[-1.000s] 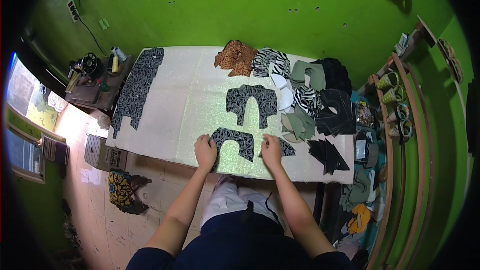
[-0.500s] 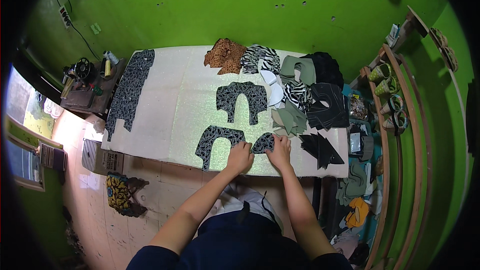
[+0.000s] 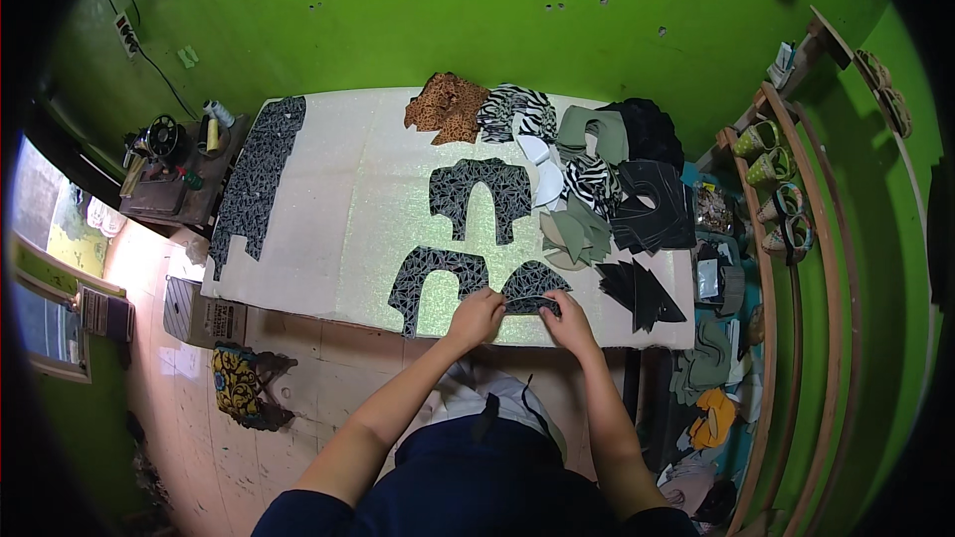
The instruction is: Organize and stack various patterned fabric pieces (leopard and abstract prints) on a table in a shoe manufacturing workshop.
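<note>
Near the table's front edge lies a small half-round cut piece point(image 3: 538, 278) of black fabric with a pale line pattern. My left hand point(image 3: 480, 315) pinches its left end and my right hand point(image 3: 568, 324) pinches its right end. Between my fingers the near edge of the piece looks lifted or doubled; which, I cannot tell. A U-shaped cut piece point(image 3: 406, 283) of the same fabric lies left of my left hand, close to its fingers. Farther back rests another U-shaped piece point(image 3: 454, 194), flat on the pale table covering point(image 3: 348, 189).
Stacked cut pieces in leopard print point(image 3: 445, 107), zebra print point(image 3: 518, 111), grey-green point(image 3: 595, 134) and black point(image 3: 652, 209) crowd the right side. Black pointed pieces point(image 3: 640, 300) lie right of my hand. A patterned sheet point(image 3: 254, 179) covers the left end. A sewing machine point(image 3: 159, 144) stands beyond it.
My right hand has moved slightly right and toward me. The half-round piece has opened out to the right, its near edge now raised between both hands. My left hand has barely moved.
</note>
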`<action>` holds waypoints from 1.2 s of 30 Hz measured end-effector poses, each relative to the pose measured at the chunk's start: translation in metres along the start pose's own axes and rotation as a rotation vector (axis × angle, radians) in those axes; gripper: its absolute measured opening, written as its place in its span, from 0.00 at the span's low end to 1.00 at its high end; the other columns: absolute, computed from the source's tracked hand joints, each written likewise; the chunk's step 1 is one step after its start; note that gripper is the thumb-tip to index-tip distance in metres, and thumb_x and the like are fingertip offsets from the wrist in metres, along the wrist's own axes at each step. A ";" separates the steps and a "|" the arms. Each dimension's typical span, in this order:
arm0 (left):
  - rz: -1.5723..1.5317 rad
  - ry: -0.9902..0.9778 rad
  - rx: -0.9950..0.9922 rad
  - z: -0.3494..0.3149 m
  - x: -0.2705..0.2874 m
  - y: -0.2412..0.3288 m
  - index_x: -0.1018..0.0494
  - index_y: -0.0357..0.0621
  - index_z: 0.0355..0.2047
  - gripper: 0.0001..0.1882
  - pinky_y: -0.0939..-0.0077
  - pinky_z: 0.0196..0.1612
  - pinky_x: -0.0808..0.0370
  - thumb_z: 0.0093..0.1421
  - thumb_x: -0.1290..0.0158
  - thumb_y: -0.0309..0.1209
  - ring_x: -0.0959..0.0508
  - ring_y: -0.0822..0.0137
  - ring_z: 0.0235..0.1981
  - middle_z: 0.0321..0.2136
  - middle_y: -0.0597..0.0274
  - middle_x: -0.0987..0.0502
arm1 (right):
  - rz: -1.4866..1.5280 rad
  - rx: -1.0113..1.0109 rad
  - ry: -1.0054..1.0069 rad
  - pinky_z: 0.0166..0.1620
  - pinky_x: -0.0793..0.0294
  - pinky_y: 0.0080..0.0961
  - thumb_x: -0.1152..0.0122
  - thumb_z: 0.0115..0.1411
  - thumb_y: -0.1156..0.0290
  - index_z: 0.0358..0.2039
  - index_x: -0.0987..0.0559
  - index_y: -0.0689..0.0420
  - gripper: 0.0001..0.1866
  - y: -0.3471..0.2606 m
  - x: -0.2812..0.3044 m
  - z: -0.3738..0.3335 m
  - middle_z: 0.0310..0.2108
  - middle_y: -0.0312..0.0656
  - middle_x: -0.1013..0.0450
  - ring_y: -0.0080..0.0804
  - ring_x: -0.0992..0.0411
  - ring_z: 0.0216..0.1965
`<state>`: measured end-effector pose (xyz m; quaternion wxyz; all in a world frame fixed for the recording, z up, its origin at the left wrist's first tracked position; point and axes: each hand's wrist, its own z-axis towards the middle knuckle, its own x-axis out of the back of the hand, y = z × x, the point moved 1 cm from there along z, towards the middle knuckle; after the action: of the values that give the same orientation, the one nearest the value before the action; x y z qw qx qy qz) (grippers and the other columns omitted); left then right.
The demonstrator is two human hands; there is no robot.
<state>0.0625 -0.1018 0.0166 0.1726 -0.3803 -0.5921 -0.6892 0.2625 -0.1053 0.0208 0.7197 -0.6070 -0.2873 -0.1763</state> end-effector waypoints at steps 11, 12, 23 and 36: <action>-0.324 0.199 0.314 -0.013 0.049 -0.063 0.29 0.37 0.40 0.12 0.77 0.32 0.29 0.58 0.52 0.30 0.24 0.71 0.26 0.25 0.58 0.24 | 0.363 -0.248 -0.011 0.28 0.33 0.23 0.38 0.50 0.71 0.42 0.29 0.59 0.18 -0.025 -0.053 0.032 0.24 0.38 0.32 0.27 0.34 0.23; -0.311 0.231 0.335 -0.013 0.052 -0.072 0.29 0.37 0.40 0.12 0.78 0.31 0.28 0.58 0.51 0.30 0.24 0.71 0.26 0.24 0.59 0.24 | 0.523 -0.354 -0.029 0.28 0.33 0.20 0.38 0.50 0.72 0.41 0.29 0.60 0.17 -0.023 -0.064 0.037 0.25 0.36 0.32 0.22 0.35 0.23; -0.289 0.189 0.437 -0.014 0.088 -0.116 0.29 0.36 0.40 0.12 0.78 0.34 0.28 0.55 0.50 0.26 0.24 0.71 0.28 0.26 0.57 0.24 | 0.126 -0.301 0.097 0.32 0.32 0.25 0.37 0.46 0.74 0.40 0.27 0.58 0.18 -0.048 -0.121 0.067 0.25 0.41 0.30 0.29 0.32 0.26; -0.038 0.159 0.317 -0.011 0.094 -0.111 0.28 0.35 0.37 0.12 0.62 0.42 0.31 0.52 0.52 0.25 0.27 0.48 0.37 0.32 0.43 0.27 | -0.069 -0.349 0.106 0.37 0.32 0.31 0.37 0.46 0.71 0.40 0.28 0.57 0.19 -0.071 -0.125 0.060 0.30 0.44 0.31 0.40 0.31 0.32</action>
<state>-0.0786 -0.0660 0.0093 0.2634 -0.2816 -0.6849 -0.6183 0.1112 -0.0730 0.0029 0.6111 -0.7023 -0.2347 -0.2797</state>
